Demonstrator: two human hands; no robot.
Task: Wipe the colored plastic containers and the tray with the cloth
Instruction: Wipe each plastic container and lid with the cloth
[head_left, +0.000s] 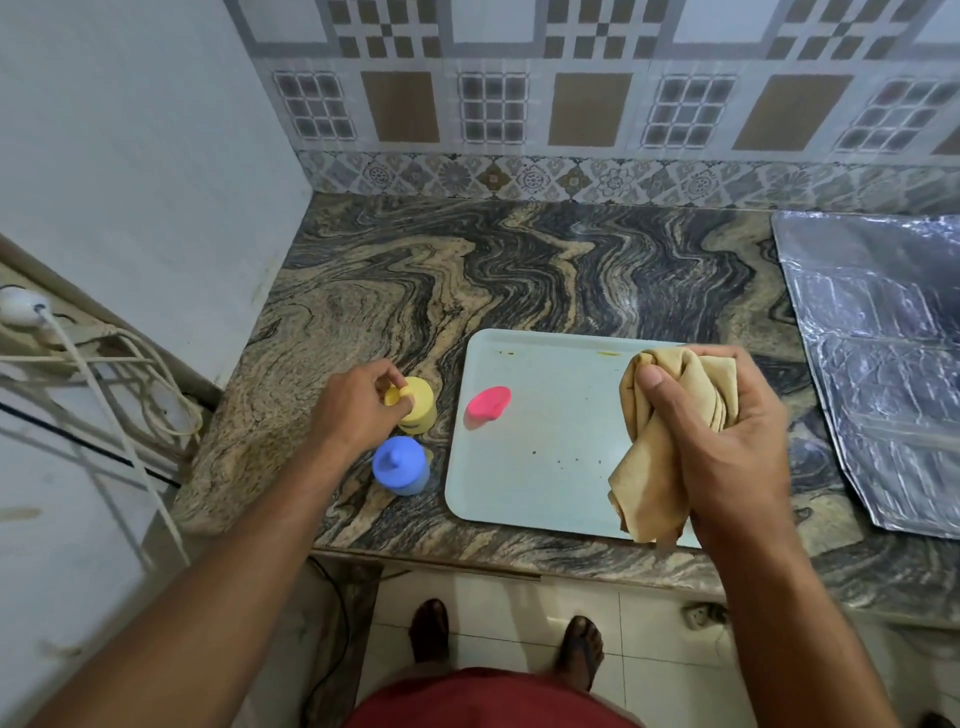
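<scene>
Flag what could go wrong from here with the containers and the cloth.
The left hand pinches only the yellow container by its lid knob, so it might tip or the lid lift off. The blue container stands close beside it and could get knocked. The cloth is bunched, so wiping contact may be poor.

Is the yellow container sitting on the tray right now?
No, the yellow container stands on the stone counter left of the tray, with the left hand pinching its top.
</scene>
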